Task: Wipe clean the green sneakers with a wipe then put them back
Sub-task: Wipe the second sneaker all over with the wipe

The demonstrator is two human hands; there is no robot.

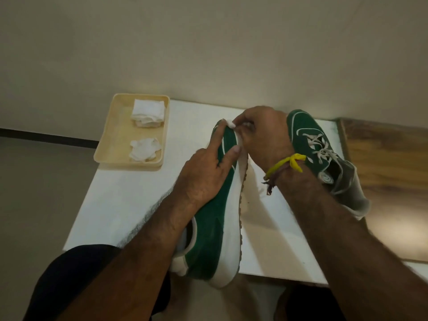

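Item: held sneaker (215,218), tipped on its side over the bench (129,193) edge, sole rim turned up for wiping; left hand (203,172) clasps its upper; right hand (261,135) pinches wipe (230,123) at toe; second sneaker (310,144) just beyond; tray (111,133) of spare wipes farther left

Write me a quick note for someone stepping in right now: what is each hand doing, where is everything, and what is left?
Left hand: grips the green sneaker, tipped on its side over the white table.
Right hand: its fingers pinch a white wipe against that sneaker's toe edge.
Second sneaker: lies on the table at the right, untouched.
Tray: holds a folded wipe stack and a crumpled wipe.
Done: wiping of the first sneaker is under way.
Left: finish it, probably wipe the second, put both back.
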